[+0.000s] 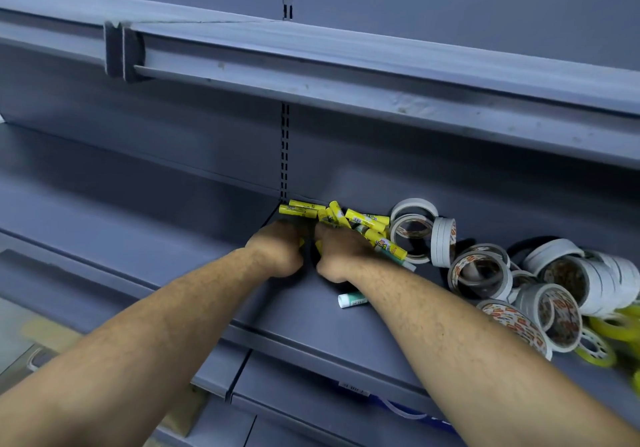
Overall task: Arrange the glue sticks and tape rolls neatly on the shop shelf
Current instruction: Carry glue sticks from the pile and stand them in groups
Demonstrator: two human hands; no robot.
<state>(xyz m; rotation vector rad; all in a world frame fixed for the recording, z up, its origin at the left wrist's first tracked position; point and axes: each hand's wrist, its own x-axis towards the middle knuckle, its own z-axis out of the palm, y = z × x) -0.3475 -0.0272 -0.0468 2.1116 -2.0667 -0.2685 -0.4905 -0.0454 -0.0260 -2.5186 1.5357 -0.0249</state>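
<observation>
A loose heap of yellow glue sticks [349,218] lies at the back of the grey shelf [194,239], against the rear panel. My left hand [278,249] and my right hand [341,251] sit side by side at the front of the heap with fingers curled into it, and bits of yellow show between them. What exactly each finger holds is hidden. One white and green glue stick [351,299] lies alone beside my right forearm. A jumble of white tape rolls [485,266] fills the shelf to the right.
Yellow clear tape rolls [602,346] lie at the far right near the shelf's front edge. An upper shelf [346,76] overhangs the work area. A slotted upright [284,149] runs down the back panel behind the heap. The shelf's left half is bare grey metal.
</observation>
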